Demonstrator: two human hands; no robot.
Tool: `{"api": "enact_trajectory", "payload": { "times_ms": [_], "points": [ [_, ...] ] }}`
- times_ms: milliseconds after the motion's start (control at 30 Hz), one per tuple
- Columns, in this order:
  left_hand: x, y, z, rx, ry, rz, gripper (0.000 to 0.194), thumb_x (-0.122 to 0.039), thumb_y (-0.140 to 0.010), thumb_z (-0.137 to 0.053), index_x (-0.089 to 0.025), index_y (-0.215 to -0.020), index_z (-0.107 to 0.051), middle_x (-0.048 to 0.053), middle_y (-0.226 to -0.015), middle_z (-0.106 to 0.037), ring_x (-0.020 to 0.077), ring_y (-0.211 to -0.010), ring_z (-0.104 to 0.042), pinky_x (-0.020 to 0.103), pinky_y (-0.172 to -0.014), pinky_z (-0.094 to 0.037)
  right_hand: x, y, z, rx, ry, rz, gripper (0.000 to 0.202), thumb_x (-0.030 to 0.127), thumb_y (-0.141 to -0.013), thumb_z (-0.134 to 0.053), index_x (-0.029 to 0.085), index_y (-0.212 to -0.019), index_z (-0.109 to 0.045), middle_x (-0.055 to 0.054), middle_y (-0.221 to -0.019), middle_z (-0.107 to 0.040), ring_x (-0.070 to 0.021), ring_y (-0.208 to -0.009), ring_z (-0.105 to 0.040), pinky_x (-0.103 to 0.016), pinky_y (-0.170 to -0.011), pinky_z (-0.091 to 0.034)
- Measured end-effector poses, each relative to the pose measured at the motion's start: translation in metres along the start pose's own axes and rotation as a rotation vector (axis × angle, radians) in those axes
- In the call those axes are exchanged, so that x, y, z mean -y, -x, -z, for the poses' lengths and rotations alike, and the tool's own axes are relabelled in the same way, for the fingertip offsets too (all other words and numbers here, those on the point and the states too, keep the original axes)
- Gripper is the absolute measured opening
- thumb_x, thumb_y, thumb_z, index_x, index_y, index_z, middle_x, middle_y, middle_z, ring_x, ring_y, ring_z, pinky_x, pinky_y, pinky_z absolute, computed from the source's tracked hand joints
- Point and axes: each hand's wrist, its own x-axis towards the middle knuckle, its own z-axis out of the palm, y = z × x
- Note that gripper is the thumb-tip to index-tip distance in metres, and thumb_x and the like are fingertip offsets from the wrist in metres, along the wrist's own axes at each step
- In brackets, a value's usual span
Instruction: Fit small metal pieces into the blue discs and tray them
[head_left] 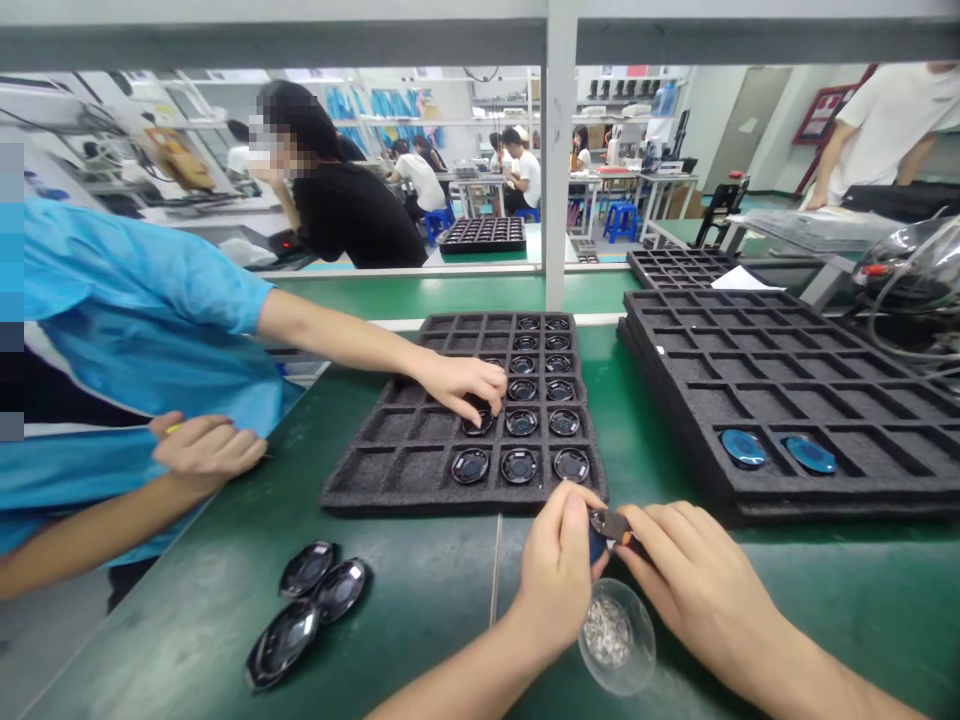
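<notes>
Above the green bench, my left hand (559, 545) grips a round part (597, 543) with a blue face, mostly hidden by the fingers. My right hand (694, 570) is closed around small cutters (613, 526) with a dark metal head and a bit of orange at the handle. Their jaws meet the edge of the part. Just below both hands stands a clear plastic cup (637, 655) with many small silvery pieces inside. Beyond my left hand lies a black foam tray (360, 480), with black round parts in its right-hand columns.
A co-worker's hand (465, 385) reaches into the tray from the left. Three black round parts (281, 640) lie on the bench (420, 620) at left. Stacked foam trays (750, 375) on the right hold two blue discs (810, 454). A shelf post (555, 160) rises behind.
</notes>
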Motion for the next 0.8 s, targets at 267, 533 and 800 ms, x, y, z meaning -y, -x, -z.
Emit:
{"api": "enact_trajectory", "payload": {
  "times_ms": [267,533,800],
  "points": [
    [-0.003,0.006,-0.003,-0.020,-0.091,-0.034,0.037,-0.046,-0.100,-0.036,-0.020,-0.082,-0.055,0.002,-0.077,-0.054,0.0160,-0.069,-0.051,0.022,-0.051,-0.042,0.004,0.006,0.007,-0.045,0.024,0.000,0.023,0.024,-0.109,-0.045,0.011,-0.122,-0.058,-0.012,-0.102,-0.065,-0.0234,-0.087,-0.060,-0.038,-0.080,-0.047],
    [-0.006,0.007,-0.003,0.009,-0.151,-0.151,0.039,-0.042,-0.101,-0.034,-0.020,-0.081,-0.058,0.001,-0.072,-0.055,0.0157,-0.065,-0.052,0.025,-0.056,-0.041,0.011,0.005,0.024,-0.051,0.067,0.016,0.023,0.023,-0.108,-0.046,0.012,-0.123,-0.058,-0.011,-0.100,-0.065,-0.0227,-0.085,-0.061,-0.037,-0.080,-0.048],
    [-0.013,0.012,-0.006,0.048,-0.132,-0.156,0.037,-0.041,-0.100,-0.035,-0.020,-0.077,-0.056,0.000,-0.067,-0.052,0.0145,-0.058,-0.051,0.024,-0.050,-0.038,0.015,0.010,0.027,-0.045,0.099,0.006,0.024,0.026,-0.109,-0.046,0.013,-0.124,-0.058,-0.011,-0.100,-0.065,-0.0232,-0.086,-0.062,-0.038,-0.082,-0.049]
  ]
}}
